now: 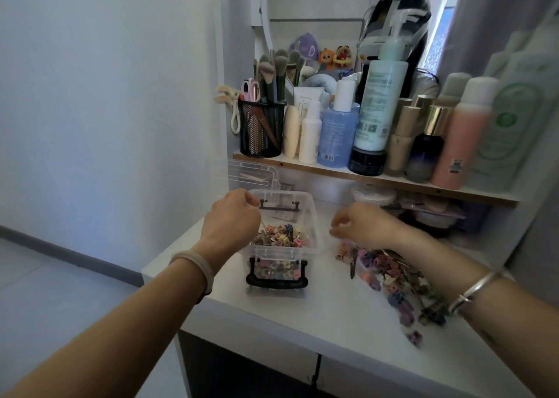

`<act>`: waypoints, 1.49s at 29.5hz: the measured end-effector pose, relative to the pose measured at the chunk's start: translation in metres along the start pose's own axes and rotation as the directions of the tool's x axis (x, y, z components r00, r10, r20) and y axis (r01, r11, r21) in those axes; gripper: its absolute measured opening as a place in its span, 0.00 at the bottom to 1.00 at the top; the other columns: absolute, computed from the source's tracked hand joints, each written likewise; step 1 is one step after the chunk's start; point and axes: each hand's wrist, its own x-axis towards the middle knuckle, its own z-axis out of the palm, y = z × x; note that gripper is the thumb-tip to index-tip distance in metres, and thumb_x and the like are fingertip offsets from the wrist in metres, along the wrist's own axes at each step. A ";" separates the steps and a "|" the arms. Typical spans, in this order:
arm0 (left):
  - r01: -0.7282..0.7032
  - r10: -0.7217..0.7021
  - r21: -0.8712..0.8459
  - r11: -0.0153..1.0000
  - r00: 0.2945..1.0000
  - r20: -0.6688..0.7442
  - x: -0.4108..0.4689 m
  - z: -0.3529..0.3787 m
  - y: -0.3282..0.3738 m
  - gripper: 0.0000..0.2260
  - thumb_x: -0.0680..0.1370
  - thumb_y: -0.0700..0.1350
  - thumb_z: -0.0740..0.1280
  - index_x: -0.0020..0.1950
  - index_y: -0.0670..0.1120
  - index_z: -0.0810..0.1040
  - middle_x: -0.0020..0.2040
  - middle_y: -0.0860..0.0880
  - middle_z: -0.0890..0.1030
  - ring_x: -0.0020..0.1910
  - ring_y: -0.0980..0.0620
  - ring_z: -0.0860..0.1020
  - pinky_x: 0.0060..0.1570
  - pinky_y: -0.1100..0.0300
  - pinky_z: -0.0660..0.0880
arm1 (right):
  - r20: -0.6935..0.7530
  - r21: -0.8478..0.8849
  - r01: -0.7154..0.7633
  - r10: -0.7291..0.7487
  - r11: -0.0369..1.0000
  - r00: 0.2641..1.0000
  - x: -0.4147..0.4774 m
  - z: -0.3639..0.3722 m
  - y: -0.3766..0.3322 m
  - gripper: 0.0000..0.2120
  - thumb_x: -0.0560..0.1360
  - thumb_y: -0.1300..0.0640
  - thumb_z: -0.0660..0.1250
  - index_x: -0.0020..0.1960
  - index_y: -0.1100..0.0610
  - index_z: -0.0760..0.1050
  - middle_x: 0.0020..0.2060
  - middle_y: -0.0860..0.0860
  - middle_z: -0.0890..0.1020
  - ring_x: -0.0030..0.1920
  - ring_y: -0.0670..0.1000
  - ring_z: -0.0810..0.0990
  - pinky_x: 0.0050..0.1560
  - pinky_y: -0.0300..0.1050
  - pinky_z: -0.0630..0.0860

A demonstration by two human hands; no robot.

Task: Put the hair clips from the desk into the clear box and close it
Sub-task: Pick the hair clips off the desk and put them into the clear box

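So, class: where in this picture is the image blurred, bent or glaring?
Head view: right hand and clips on the desk smear with blur; bottles at the right edge bow from wide-angle distortion; the box stays fairly sharp; soft light, no strong glare.

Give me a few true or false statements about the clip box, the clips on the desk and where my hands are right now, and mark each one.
1. The clear box is open. True.
2. The desk holds no more hair clips. False: a pile of hair clips still lies right of the box.
3. The left hand is over the box's left edge. True.
4. The right hand is inside the box. False: it is right of the box, above the pile.
5. The box already contains clips. True.
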 end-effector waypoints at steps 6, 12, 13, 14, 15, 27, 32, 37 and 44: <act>-0.016 0.016 0.031 0.999 1.000 -0.008 -0.003 -0.005 -0.003 0.15 0.78 0.38 0.54 0.62 0.46 0.73 0.63 0.45 0.75 0.56 0.42 0.76 0.60 0.47 0.73 | 0.119 -0.024 -0.065 0.067 0.998 0.991 0.006 0.015 -0.009 0.22 0.77 0.45 0.58 0.53 0.63 0.79 0.50 0.57 0.81 0.47 0.53 0.78 0.47 0.44 0.72; -0.031 0.032 0.044 0.999 0.999 -0.016 -0.002 -0.005 -0.005 0.15 0.78 0.38 0.53 0.62 0.46 0.73 0.64 0.45 0.75 0.56 0.44 0.75 0.59 0.49 0.73 | 0.093 -0.117 0.106 -0.095 0.988 0.991 0.001 0.020 -0.033 0.05 0.76 0.59 0.62 0.44 0.57 0.77 0.39 0.50 0.75 0.37 0.48 0.68 0.31 0.31 0.65; -0.032 0.033 0.041 0.999 0.999 -0.017 -0.002 -0.005 -0.005 0.15 0.78 0.38 0.53 0.62 0.46 0.73 0.63 0.45 0.75 0.56 0.44 0.75 0.58 0.49 0.73 | 0.071 -0.115 0.112 -0.104 0.987 0.992 0.002 0.021 -0.033 0.11 0.75 0.62 0.62 0.34 0.54 0.72 0.33 0.47 0.71 0.32 0.46 0.67 0.26 0.28 0.65; -0.033 0.034 0.038 0.999 0.999 -0.018 -0.002 -0.006 -0.005 0.15 0.78 0.38 0.53 0.62 0.46 0.73 0.63 0.45 0.75 0.56 0.43 0.76 0.58 0.49 0.73 | 0.062 -0.109 0.116 -0.109 0.987 0.992 0.002 0.021 -0.033 0.17 0.75 0.64 0.62 0.29 0.52 0.68 0.30 0.45 0.68 0.29 0.44 0.65 0.24 0.27 0.65; -0.033 0.034 0.035 0.999 0.999 -0.017 -0.002 -0.006 -0.005 0.15 0.79 0.39 0.53 0.62 0.46 0.73 0.63 0.45 0.75 0.55 0.43 0.76 0.58 0.49 0.74 | 0.051 -0.098 0.111 -0.107 0.989 0.993 0.001 0.020 -0.032 0.18 0.74 0.65 0.62 0.28 0.51 0.68 0.29 0.45 0.69 0.29 0.43 0.66 0.24 0.26 0.65; -0.004 0.004 -0.048 0.999 1.000 -0.014 -0.004 0.002 -0.002 0.14 0.78 0.38 0.53 0.58 0.47 0.74 0.56 0.47 0.74 0.55 0.43 0.75 0.57 0.50 0.72 | -0.316 0.356 0.317 -0.206 0.879 0.926 -0.009 -0.017 -0.033 0.05 0.73 0.52 0.68 0.48 0.49 0.77 0.45 0.42 0.78 0.44 0.43 0.77 0.47 0.36 0.70; 0.097 -0.090 -0.375 0.922 0.995 0.034 -0.003 0.004 -0.007 0.10 0.78 0.36 0.56 0.49 0.47 0.74 0.43 0.52 0.72 0.42 0.50 0.72 0.50 0.52 0.73 | 0.033 0.044 0.085 -0.087 0.995 0.996 -0.021 0.011 -0.013 0.10 0.74 0.55 0.66 0.55 0.53 0.76 0.49 0.49 0.79 0.43 0.46 0.78 0.42 0.36 0.72; 0.216 -0.137 -0.611 0.762 0.975 0.173 -0.007 0.001 -0.009 0.08 0.79 0.37 0.57 0.51 0.47 0.75 0.44 0.54 0.73 0.40 0.53 0.69 0.39 0.60 0.68 | 0.066 -0.139 0.124 -0.116 0.982 0.991 -0.024 0.022 -0.014 0.07 0.74 0.60 0.63 0.47 0.52 0.78 0.42 0.49 0.77 0.43 0.48 0.76 0.38 0.36 0.68; 0.203 -0.108 -0.653 0.730 0.977 0.182 -0.011 0.000 -0.010 0.07 0.80 0.39 0.58 0.52 0.47 0.74 0.41 0.52 0.75 0.36 0.53 0.71 0.34 0.61 0.69 | -0.316 0.523 0.271 -0.111 0.808 0.942 -0.021 -0.019 -0.032 0.04 0.74 0.60 0.67 0.47 0.57 0.80 0.35 0.47 0.81 0.33 0.44 0.77 0.40 0.38 0.78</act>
